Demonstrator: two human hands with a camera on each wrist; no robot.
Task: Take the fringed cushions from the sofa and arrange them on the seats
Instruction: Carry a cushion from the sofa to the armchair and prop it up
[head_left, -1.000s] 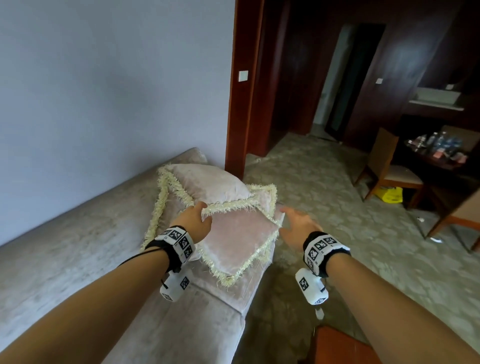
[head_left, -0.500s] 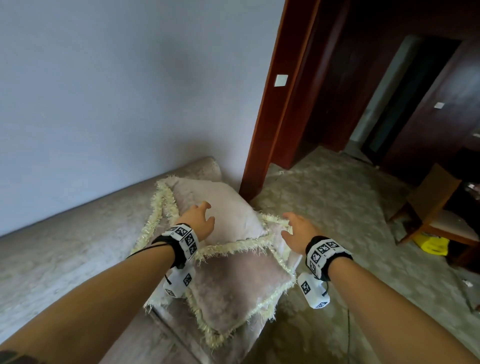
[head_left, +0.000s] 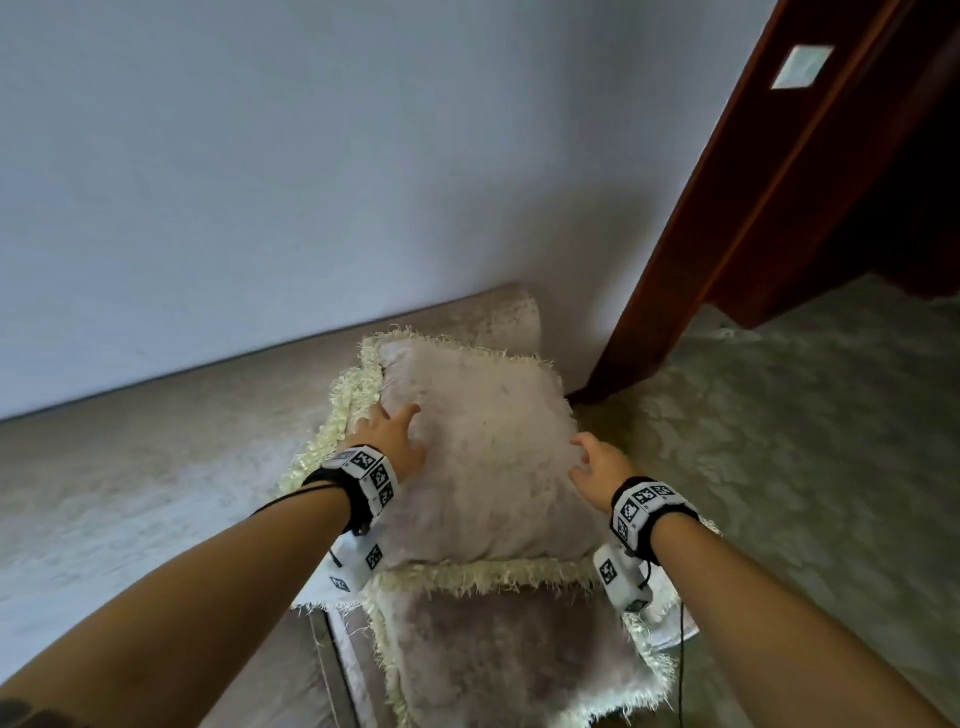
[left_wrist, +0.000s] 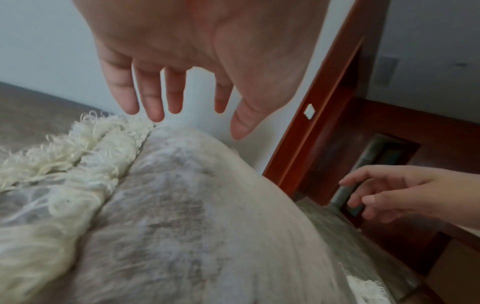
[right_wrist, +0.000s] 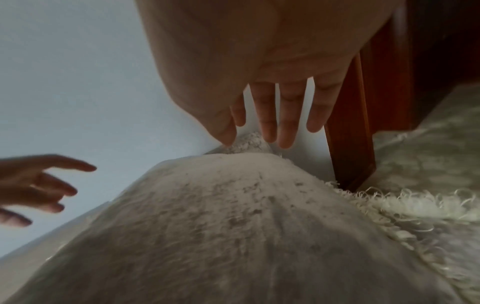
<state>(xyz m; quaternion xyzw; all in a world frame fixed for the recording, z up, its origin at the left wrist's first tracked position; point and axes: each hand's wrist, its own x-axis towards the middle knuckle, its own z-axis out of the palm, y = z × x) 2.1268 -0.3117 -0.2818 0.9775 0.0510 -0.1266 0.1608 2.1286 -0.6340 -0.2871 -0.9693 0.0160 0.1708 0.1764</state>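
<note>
Both hands, left hand (head_left: 392, 434) and right hand (head_left: 597, 470), have reached over two stacked cushions (head_left: 488, 457), grip wide.

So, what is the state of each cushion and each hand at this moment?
Upper pale pink fringed cushion: lies stacked on the lower one, not gripped.
Lower pale pink fringed cushion: lies flat on the beige sofa.
Left hand: open, fingers spread.
Right hand: open, fingers relaxed.

Two pale pink cushions with cream fringe lie stacked at the sofa's (head_left: 156, 467) end. The upper cushion (head_left: 488, 457) lies plump and flat; the lower cushion (head_left: 509, 660) juts out toward the viewer, apparently overhanging the seat edge.
</note>
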